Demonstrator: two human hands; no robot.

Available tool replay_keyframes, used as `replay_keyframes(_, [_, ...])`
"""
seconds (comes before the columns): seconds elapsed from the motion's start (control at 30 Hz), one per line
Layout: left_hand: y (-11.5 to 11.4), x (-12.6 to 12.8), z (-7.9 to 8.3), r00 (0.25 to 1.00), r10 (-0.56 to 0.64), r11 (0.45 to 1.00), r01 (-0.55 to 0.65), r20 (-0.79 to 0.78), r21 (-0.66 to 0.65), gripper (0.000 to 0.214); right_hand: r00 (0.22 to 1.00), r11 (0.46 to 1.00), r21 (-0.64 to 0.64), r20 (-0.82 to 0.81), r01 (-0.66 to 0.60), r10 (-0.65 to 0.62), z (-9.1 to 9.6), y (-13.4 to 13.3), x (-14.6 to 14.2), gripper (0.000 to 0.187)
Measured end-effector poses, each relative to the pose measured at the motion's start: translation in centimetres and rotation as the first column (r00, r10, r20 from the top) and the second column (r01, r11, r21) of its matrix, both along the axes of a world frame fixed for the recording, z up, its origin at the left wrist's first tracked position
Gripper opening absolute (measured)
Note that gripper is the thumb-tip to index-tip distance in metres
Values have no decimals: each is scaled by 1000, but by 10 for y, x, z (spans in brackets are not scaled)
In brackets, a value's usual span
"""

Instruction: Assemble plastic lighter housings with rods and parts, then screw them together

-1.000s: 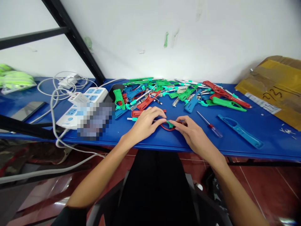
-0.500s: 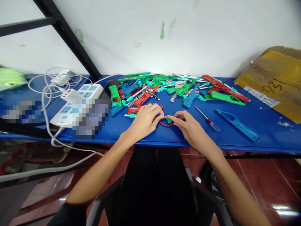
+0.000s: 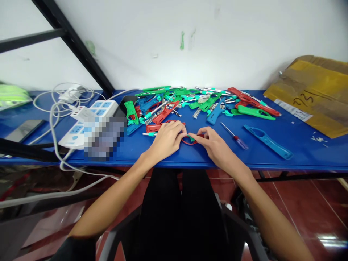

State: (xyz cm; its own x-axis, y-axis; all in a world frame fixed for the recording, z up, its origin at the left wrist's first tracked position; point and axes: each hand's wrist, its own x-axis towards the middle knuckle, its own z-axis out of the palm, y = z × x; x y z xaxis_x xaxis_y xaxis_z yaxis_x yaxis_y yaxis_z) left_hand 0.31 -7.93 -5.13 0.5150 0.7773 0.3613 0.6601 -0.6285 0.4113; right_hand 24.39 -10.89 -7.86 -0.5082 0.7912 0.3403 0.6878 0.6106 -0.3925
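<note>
My left hand (image 3: 165,139) and my right hand (image 3: 213,144) meet at the front middle of the blue table (image 3: 152,154). Both pinch a red plastic handle part (image 3: 187,141) that lies flat between them. A small green piece (image 3: 191,138) sits at its top where my fingertips come together. My fingers are curled and closed on the part. Just behind my hands lies a pile of red, green and blue plastic handle parts (image 3: 190,103) mixed with thin metal rods.
A small screwdriver (image 3: 234,136) and a loose blue handle half (image 3: 268,142) lie right of my hands. White power strips with cables (image 3: 89,116) sit left. A phone (image 3: 23,130) lies far left. A cardboard box (image 3: 315,90) stands at the right.
My hands stay on the red part with only small finger shifts. The view has drifted a little, so the table sits slightly further left in the picture.
</note>
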Motion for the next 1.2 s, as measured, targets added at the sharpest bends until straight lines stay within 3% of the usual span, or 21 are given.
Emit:
replay_keyframes(0.13, [-1, -4, 0, 999, 7, 1000, -6, -33, 25, 18, 1000, 998, 55, 23, 17, -18, -4, 1, 0, 59])
replay_keyframes(0.37, [-2, -19, -7, 997, -28, 999, 24, 75, 46, 17, 998, 999, 50, 65, 18, -22, 4, -5, -1, 61])
replay_keyframes(0.7, [-4, -10, -5, 997, 34, 994, -27, -62, 110, 18, 999, 1000, 13, 52, 5, -6, 11, -9, -2, 62])
replay_keyframes(1.0, [-5, -4, -9, 988, 85, 982, -61, -127, 178, 16, 999, 1000, 13, 37, -4, 4, 11, -9, -3, 55])
replay_keyframes(1.2, [-6, -4, -7, 968, 95, 967, -35, -231, 251, 17, 998, 1000, 5, -58, 10, -9, 12, -9, -5, 35])
